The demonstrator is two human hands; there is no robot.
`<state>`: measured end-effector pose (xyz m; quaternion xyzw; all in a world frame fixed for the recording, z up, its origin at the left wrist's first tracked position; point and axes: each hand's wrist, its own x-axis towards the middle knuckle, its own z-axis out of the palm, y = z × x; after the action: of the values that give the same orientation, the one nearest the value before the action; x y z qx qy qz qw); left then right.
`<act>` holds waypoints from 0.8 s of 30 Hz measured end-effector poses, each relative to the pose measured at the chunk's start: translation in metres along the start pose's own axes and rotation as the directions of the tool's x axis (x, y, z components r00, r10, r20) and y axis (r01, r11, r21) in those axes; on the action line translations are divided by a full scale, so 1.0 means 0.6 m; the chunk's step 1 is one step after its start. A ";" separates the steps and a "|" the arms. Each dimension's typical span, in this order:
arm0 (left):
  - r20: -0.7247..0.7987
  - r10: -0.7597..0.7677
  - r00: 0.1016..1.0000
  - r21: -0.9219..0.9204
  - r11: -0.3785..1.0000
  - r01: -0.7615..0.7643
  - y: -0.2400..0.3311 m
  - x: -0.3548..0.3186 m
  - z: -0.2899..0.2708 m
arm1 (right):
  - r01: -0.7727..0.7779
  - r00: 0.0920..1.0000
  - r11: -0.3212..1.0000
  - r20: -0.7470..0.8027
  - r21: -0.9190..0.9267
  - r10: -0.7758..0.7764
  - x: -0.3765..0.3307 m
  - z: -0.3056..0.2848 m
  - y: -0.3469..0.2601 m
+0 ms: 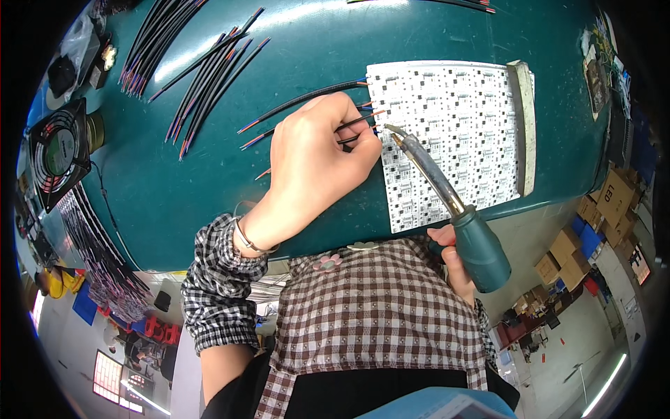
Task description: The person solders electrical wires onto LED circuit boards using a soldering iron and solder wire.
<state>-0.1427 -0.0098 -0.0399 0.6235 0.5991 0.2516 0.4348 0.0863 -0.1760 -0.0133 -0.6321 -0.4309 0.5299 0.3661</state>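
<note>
A white circuit board panel dotted with small dark parts lies on the green table. My left hand is closed in a pinch at the panel's left edge, gripping a thin black cable whose bared orange-tipped end reaches over the board. Other black cables lie at the same edge, partly hidden under that hand. My right hand is wrapped round the green handle of a soldering iron. Its bent tip sits by the cable ends; whether it touches a pad I cannot tell.
A grey metal bar lies along the panel's right side. Bundles of black cables are spread at the upper left. On the far left stands a square black fan, with a hanging cable bunch below. Cardboard boxes are stacked at right.
</note>
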 end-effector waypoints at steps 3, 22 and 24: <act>-0.016 0.000 1.000 -0.024 1.000 0.000 0.000 0.001 0.002 | -0.037 0.999 0.998 -0.010 0.042 0.037 -0.001 0.005 -0.005; -0.049 0.007 0.999 -0.045 0.999 -0.009 -0.002 0.002 0.004 | 0.047 0.996 0.937 0.091 -0.345 -0.016 0.005 -0.005 -0.014; -0.036 0.010 0.999 -0.036 0.999 -0.011 -0.002 0.005 0.007 | -0.003 0.999 0.981 0.037 -0.195 0.010 0.005 0.007 -0.020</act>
<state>-0.1390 -0.0081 -0.0435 0.6142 0.5989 0.2755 0.4339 0.0804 -0.1687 -0.0040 -0.6562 -0.4854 0.4982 0.2926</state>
